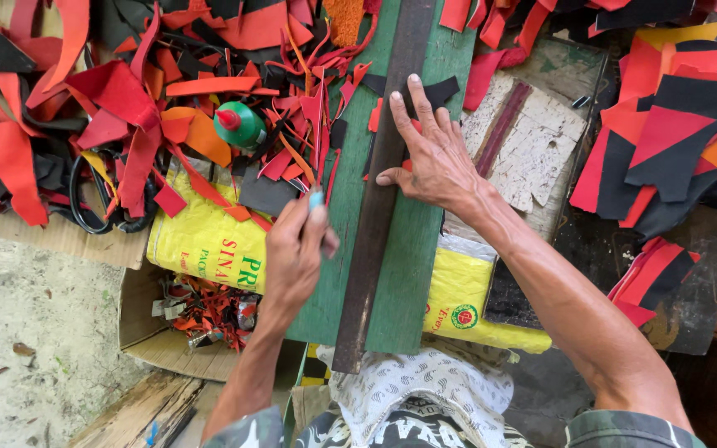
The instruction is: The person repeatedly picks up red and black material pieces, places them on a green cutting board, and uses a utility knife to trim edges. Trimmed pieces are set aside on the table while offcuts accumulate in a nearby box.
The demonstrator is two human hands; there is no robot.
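My right hand [435, 156] lies flat with fingers spread on a long dark metal ruler [379, 195] that runs along a green board [408, 249]. Under its fingertips is a black scrap of material [440, 90]. My left hand [294, 249] is closed around a small light-blue tool [315, 199], its tip held just left of the ruler over the board. The tool's tip is too small to make out.
Red, orange and black offcuts [126, 108] pile up at the back left, with more of these scraps [674, 133] on the right. A green bottle with a red cap [238, 124] and black scissors [93, 199] lie among them. A yellow sack [209, 241] sits under the board. A cardboard box [151, 332] holds scraps.
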